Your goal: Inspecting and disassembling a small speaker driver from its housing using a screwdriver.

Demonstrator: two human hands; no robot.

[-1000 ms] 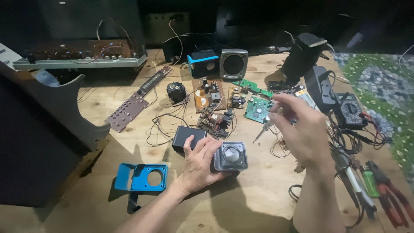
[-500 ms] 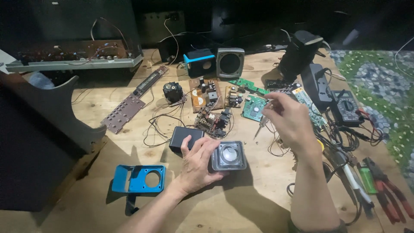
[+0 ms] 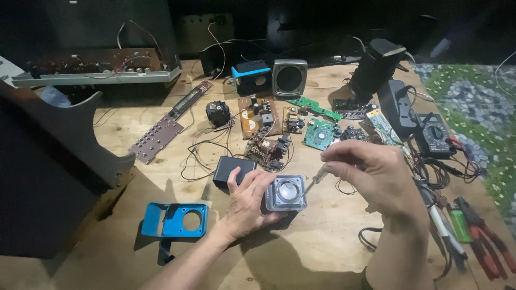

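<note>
My left hand (image 3: 248, 201) grips a small clear-cased speaker unit (image 3: 286, 192) from its left side, holding it flat on the wooden table (image 3: 322, 252). My right hand (image 3: 373, 172) pinches a thin screwdriver (image 3: 314, 180), whose tip touches the right edge of the speaker unit. A small black box (image 3: 232, 170) lies just beyond my left thumb. A blue plastic cover (image 3: 176, 219) with a round hole lies to the left of my left forearm.
Several circuit boards (image 3: 271, 126) and loose wires (image 3: 199, 156) are spread behind the hands. A blue speaker (image 3: 251, 79) and a grey speaker (image 3: 289, 77) stand at the back. A multimeter (image 3: 433, 134), red pliers (image 3: 484, 241) and pens lie at right.
My right hand came down and left from above the circuit boards, bringing the screwdriver tip onto the speaker unit. My left hand stayed on the unit.
</note>
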